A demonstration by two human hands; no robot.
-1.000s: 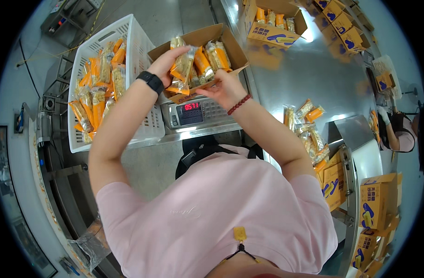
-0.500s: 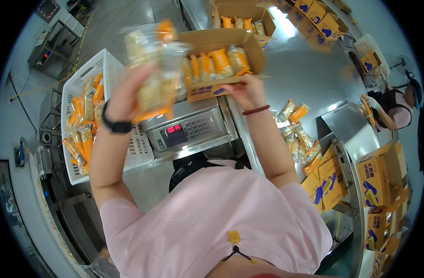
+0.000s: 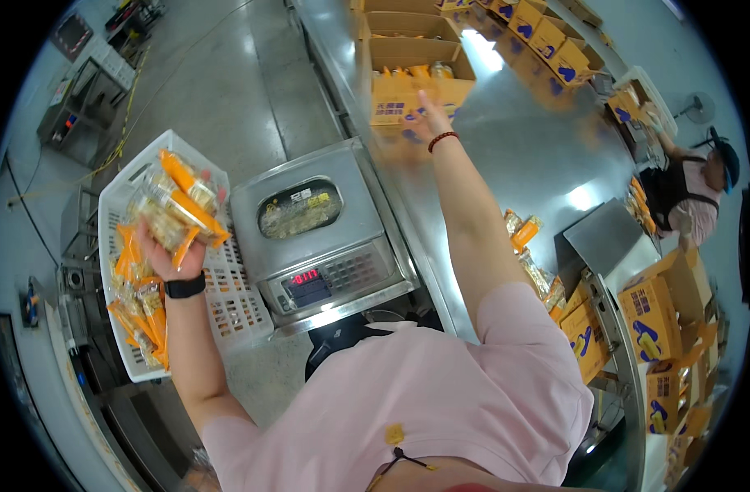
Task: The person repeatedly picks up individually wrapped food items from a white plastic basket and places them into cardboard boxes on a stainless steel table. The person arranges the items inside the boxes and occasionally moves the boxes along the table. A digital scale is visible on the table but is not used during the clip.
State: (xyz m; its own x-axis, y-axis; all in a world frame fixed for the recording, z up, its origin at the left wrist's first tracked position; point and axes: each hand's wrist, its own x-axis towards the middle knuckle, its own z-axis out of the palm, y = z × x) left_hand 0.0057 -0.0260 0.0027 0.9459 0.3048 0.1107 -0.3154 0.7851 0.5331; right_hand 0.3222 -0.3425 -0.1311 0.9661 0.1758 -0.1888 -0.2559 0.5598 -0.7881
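Observation:
Over the white plastic basket (image 3: 116, 201), my left hand (image 3: 176, 256) is closed around several orange-and-clear food packets (image 3: 171, 215). More packets of the same kind (image 3: 141, 307) lie in the basket below. My right arm is stretched far forward. My right hand (image 3: 430, 123), fingers extended, is at the near side of an open cardboard box (image 3: 389, 111); whether it touches the cardboard I cannot tell. Packets show inside this box. Between my arms stands a metal weighing scale (image 3: 252, 254) with a lit red display and a bare pan.
Other open boxes (image 3: 412, 25) stand behind that one on the steel table (image 3: 506, 156), and a row of them (image 3: 551, 37) lines its far right edge. Loose packets (image 3: 535, 262) lie beside my right arm. Boxes (image 3: 654, 320) are stacked at right. A co-worker (image 3: 695, 184) stands far right.
The box has gone from the scale to the table ahead, and my right hand has moved forward with it. My left hand has swung with its packets from above the scale to the basket.

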